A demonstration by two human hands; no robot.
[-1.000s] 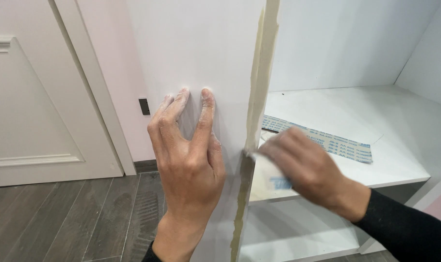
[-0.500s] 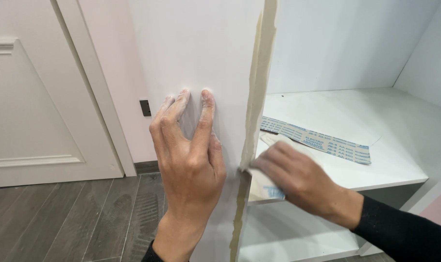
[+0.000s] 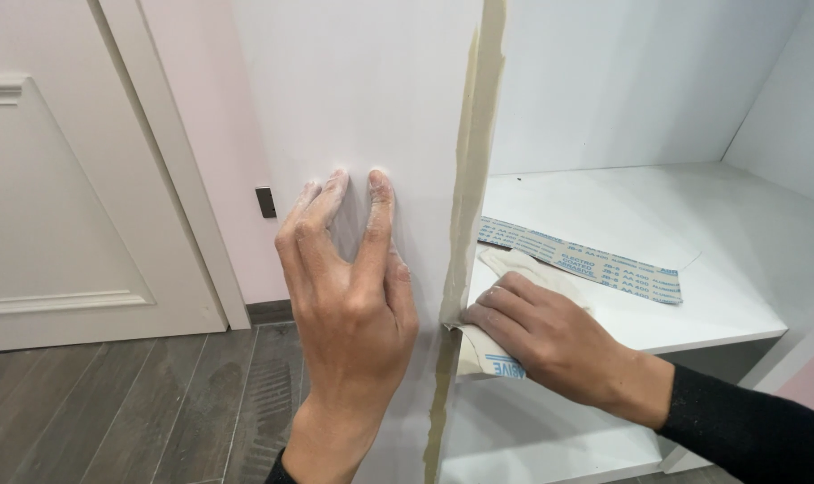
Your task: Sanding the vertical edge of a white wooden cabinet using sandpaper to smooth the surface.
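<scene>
The folded sandpaper piece (image 3: 489,351) is pressed against the tan front edge (image 3: 465,215) of the white cabinet panel (image 3: 371,99), gripped by the right hand (image 3: 537,336). The left hand (image 3: 349,300) lies open, flat on the panel. A sandpaper strip (image 3: 586,262) lies on the shelf (image 3: 694,224).

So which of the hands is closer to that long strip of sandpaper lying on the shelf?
The right. The right hand is at the shelf's front edge, just below the sandpaper strip. The left hand presses flat on the outer side panel, beyond the taped edge.
</scene>
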